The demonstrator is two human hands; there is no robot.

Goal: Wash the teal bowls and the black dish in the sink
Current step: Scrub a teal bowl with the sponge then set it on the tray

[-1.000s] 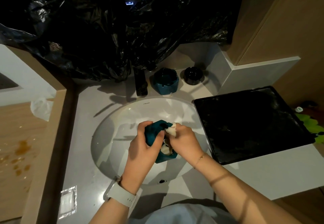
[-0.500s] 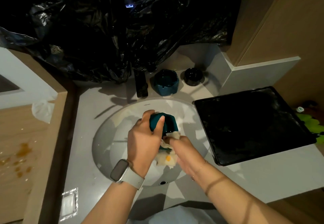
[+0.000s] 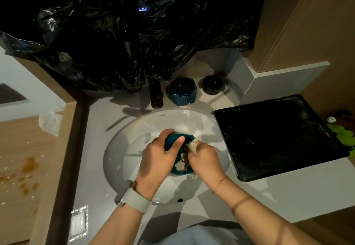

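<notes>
Over the white sink (image 3: 123, 148) my left hand (image 3: 159, 158) grips a teal bowl (image 3: 171, 143), thumb across its rim. My right hand (image 3: 205, 158) pinches a wet pale cloth (image 3: 192, 145) and presses it into the bowl; the hands hide most of the bowl. A second teal bowl (image 3: 183, 92) stands on the counter behind the sink. The small black dish (image 3: 212, 84) sits to its right.
A black faucet (image 3: 156, 95) rises behind the basin under a hanging black plastic sheet (image 3: 124, 33). A large black tray (image 3: 278, 133) lies on the counter right of the sink. A small clear packet (image 3: 79, 221) lies at the counter's near left.
My left hand has turned the teal bowl in its grip. My right hand has moved the cloth from below the bowl up to its rim.
</notes>
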